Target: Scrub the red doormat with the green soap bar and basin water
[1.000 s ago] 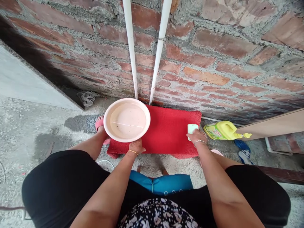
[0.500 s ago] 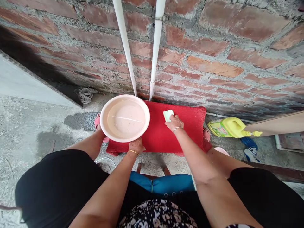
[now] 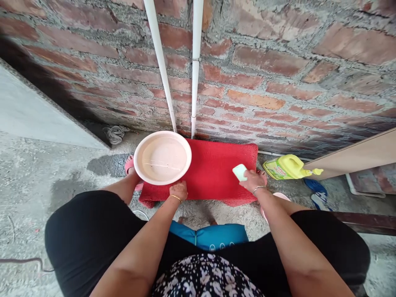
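A red, thick-textured cloth [image 3: 213,173] lies spread over a low support, its near edge hanging down. On its left part stands a pale pink basin [image 3: 139,165] with clear water in it. My left hand [image 3: 178,190] is closed at the cloth's near edge, just below the basin's rim; its fingertips are hidden. At the cloth's right end, my right hand [image 3: 254,181] grips a pale green rounded block [image 3: 239,172]. Whether that block is soap or a brush back, I cannot tell.
A brick wall [image 3: 256,78] with two white pipes [image 3: 195,74] rises behind the cloth. To the right lies a yellow jug [image 3: 286,167] near a board. A grey rag [image 3: 115,134] sits at the left by a pale panel. Wet patches mark the concrete floor.
My right hand has moved right and nearer to me across the cloth with the green block. My left hand stays by the basin, and the camera view has shifted a little.
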Tool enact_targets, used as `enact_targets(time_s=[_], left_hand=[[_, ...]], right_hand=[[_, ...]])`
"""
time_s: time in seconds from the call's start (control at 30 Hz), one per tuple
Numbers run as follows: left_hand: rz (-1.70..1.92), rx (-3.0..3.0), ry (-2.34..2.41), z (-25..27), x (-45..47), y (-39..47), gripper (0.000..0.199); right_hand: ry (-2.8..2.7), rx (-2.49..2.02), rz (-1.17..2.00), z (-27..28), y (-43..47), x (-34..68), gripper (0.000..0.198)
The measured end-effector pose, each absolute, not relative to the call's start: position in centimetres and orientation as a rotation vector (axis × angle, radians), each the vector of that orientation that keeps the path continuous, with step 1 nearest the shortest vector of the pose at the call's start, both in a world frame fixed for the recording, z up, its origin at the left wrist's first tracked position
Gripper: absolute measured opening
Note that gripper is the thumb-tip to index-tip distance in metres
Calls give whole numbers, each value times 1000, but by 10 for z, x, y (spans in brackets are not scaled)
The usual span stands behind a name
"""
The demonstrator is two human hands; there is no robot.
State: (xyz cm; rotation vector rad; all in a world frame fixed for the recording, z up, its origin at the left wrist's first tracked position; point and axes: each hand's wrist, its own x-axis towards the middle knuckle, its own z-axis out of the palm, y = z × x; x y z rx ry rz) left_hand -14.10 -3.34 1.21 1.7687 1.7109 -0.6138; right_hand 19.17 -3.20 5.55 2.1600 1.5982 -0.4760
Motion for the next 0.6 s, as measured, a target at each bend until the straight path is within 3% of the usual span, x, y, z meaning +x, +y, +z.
enact_targets(time_s=[0.07, 0.17, 0.27, 0.37, 0.6], left_hand=[[-489, 1909, 1655, 21, -132, -38, 60], [-269, 2166, 1466, 38, -117, -46, 87], [-239, 2309, 1275, 48, -105, -57, 101], [-296, 2343, 1222, 49, -98, -68, 102], [-347, 2405, 1315, 42, -90, -88, 93]], right_hand=[[1883, 1919, -480, 58, -38, 156, 39], [2173, 1632, -548, 59, -48, 109, 35], [2326, 1470, -622, 61, -56, 81, 39], [2385, 1400, -674, 64, -61, 70, 45], [2445, 1337, -738, 74, -72, 70, 29]])
